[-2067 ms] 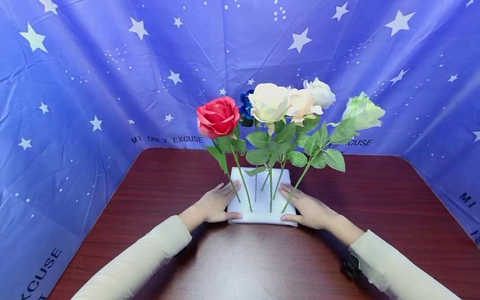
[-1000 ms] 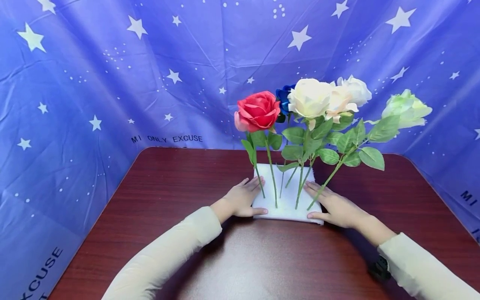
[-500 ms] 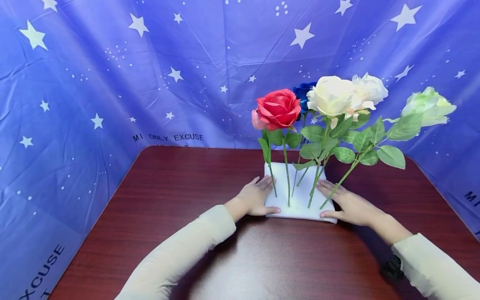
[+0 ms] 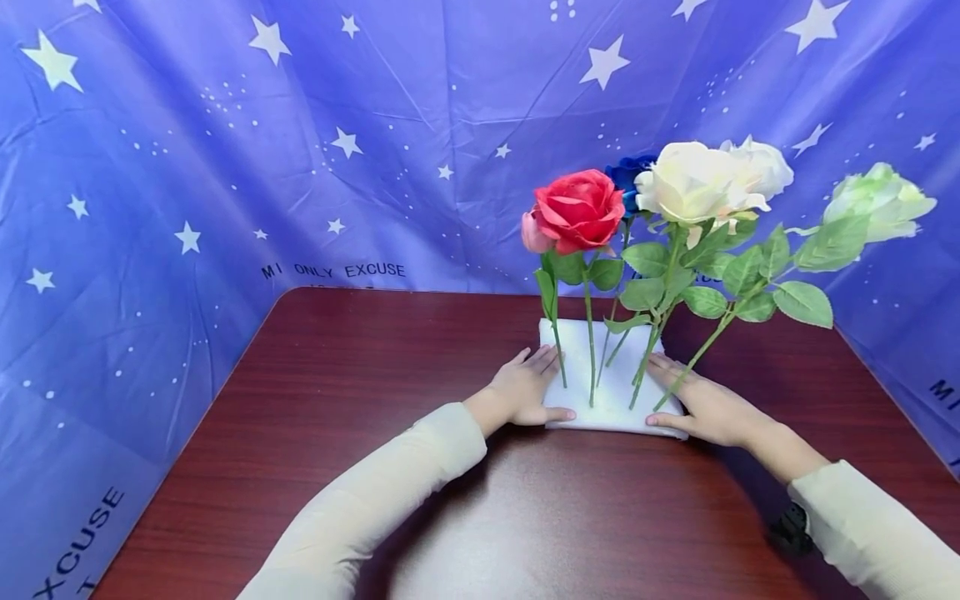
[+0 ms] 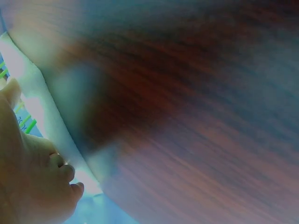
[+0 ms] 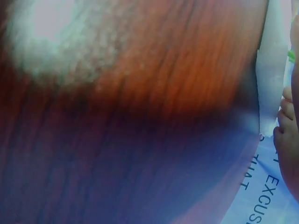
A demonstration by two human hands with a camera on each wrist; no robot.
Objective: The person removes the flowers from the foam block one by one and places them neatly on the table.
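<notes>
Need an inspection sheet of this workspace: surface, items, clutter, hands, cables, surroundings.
Surface: dark red wood-grain table, with glare near the front.
Job's things: white pad with upright flower stems; red flower, pink bud, blue flower, cream flower, white flower, pale green flower leaning right. Heads overlap; exact count unclear.
Clutter: nothing seen.
Left hand: touching the pad's left edge, thumb on top.
Right hand: touching the pad's right edge, thumb on top; dark device by its sleeve.
Cables: nothing seen.
Surroundings: blue curtain with white stars and lettering.
</notes>
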